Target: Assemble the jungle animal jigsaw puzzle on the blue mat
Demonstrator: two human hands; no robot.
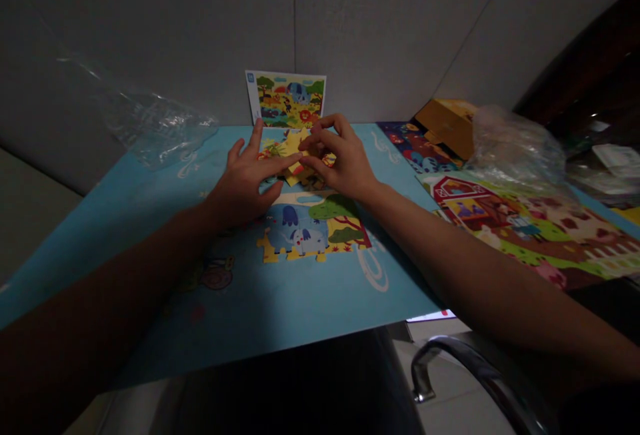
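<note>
Two bare hands work above the blue desk [150, 315], close to each other over a loose pile of yellow puzzle pieces [293, 175]. The left hand [250, 178] comes in from the left with its fingers spread apart, palm down; one finger points toward the picture card [290, 100] and another reaches across the pile to just beside the right hand's thumb. The right hand [343, 158] is on the other side of the pile, its fingers bent and its thumb reaching toward the left hand's finger. Whether its fingertips are together or clamped on a piece, I cannot tell, as the pile behind them blends in.

The pile lies between the hands, on the far side of the joined puzzle section [305, 230]. That section lies flat on the desk, nearer the wearer than both hands, and shows blue elephants and a green tree, with uneven tabs along its near edge. Beyond the pile, the picture card stands against the grey wall [380, 35].

To the left, a clear plastic bag [160, 130] rests at the far edge of the desk. To the right lie a farm picture [530, 228] with a red barn, a dark blue picture [407, 145], an orange-brown box [447, 125] and another clear bag [520, 148].
</note>
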